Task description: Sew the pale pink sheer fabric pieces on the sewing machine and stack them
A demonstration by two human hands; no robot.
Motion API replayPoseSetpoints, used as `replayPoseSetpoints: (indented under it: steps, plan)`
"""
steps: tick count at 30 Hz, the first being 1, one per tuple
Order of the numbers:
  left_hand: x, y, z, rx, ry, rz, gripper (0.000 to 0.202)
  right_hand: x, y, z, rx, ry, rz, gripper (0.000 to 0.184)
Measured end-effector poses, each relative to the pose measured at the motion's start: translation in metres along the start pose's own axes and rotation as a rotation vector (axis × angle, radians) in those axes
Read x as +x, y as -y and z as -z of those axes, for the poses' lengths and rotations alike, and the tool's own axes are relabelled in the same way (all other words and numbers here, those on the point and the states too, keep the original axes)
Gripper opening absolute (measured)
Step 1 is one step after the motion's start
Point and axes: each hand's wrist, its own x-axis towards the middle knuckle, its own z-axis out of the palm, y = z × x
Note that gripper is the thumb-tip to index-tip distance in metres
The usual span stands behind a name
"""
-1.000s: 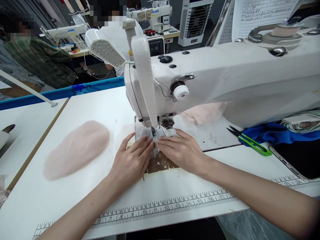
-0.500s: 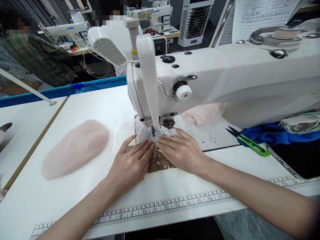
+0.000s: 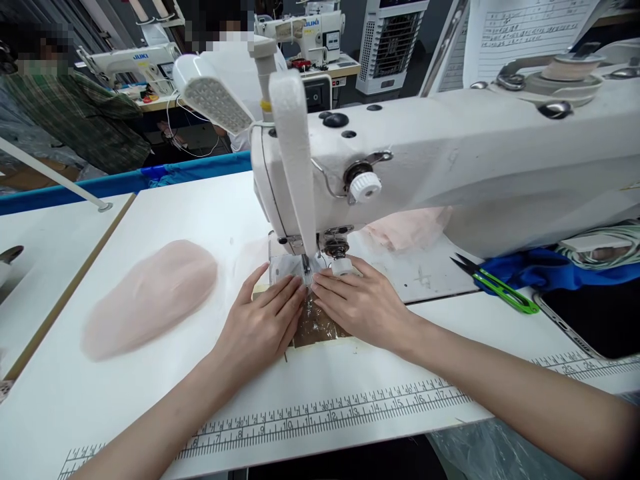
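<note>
Your left hand (image 3: 267, 313) and right hand (image 3: 363, 303) look flattish, can't tell if anything's gripped, but sliding under the presser foot (image 3: 307, 265) risks jabs.

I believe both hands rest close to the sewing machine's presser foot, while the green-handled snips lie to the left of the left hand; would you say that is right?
Not quite: the head view shows the green-handled snips to the right of the right hand. That hand and the left hand do rest close to the presser foot of the sewing machine.
</note>
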Motion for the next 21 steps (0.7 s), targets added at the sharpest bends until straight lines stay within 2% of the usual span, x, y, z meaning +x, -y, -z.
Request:
replayPoseSetpoints:
  steps: [12,21]
  plan:
    - [-0.001,-0.003,-0.0012,0.002,-0.018,0.045,0.027,0.0052,-0.0038,-0.0024,-0.078,0.07,-0.008,0.022]
    - [0.0015,0.0027,-0.0054,0.023,-0.011,0.055,0.029,0.0078,-0.0038,-0.0028,-0.067,0.094,-0.043,0.018]
